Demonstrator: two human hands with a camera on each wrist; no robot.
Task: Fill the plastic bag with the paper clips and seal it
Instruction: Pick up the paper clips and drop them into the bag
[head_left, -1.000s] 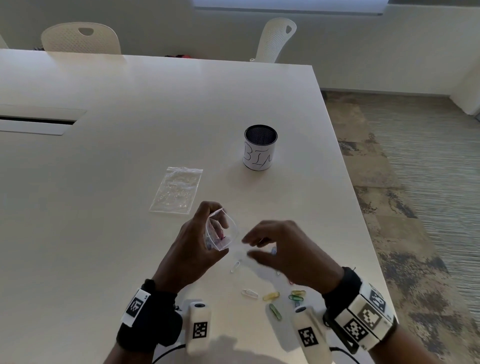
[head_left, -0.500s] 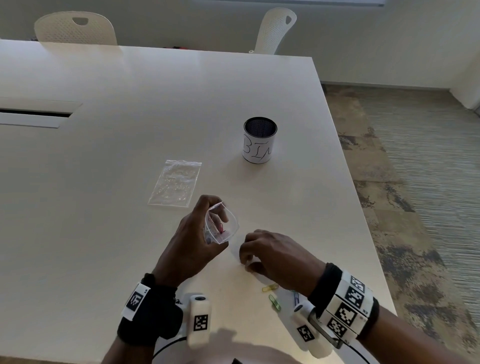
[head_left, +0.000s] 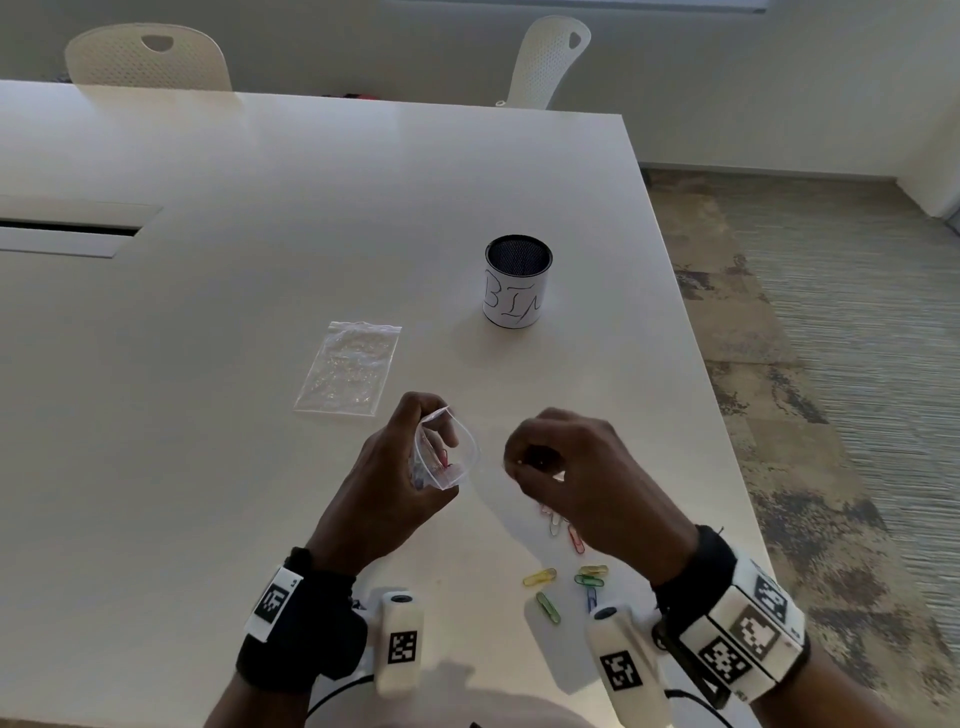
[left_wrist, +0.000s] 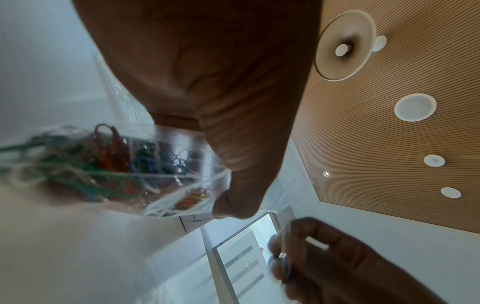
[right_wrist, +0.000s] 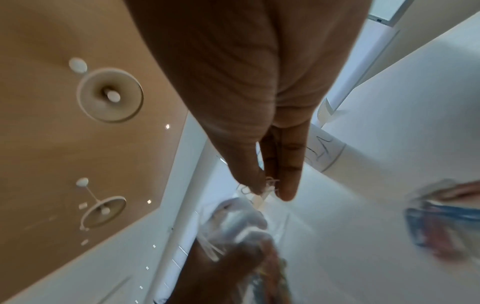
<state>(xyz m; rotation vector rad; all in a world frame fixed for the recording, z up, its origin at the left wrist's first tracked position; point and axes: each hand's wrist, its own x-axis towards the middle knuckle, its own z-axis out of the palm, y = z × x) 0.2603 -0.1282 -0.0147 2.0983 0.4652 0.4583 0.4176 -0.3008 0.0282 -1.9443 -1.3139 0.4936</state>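
Observation:
My left hand (head_left: 422, 451) holds a small clear plastic bag (head_left: 451, 460) just above the table, its mouth pulled open toward the right. Several coloured paper clips lie inside the bag (left_wrist: 116, 164). My right hand (head_left: 515, 463) hovers a short way right of the bag mouth and pinches a pale paper clip (right_wrist: 269, 186) between thumb and fingers. In the left wrist view that clip (left_wrist: 315, 243) shows white against the right hand's fingers. More loose paper clips (head_left: 566, 577), yellow, green, blue and pink, lie on the table under and behind the right hand.
A second clear bag (head_left: 350, 369) lies flat on the white table (head_left: 208, 467), up and left of my hands. A mesh cup labelled BIN (head_left: 517, 288) stands farther back. The table's right edge (head_left: 727, 441) is close to my right hand. Two chairs stand at the far side.
My right hand dipped to the loose clips on the table, then rose back toward the bag mouth with a clip pinched. The left hand kept the bag open in place.

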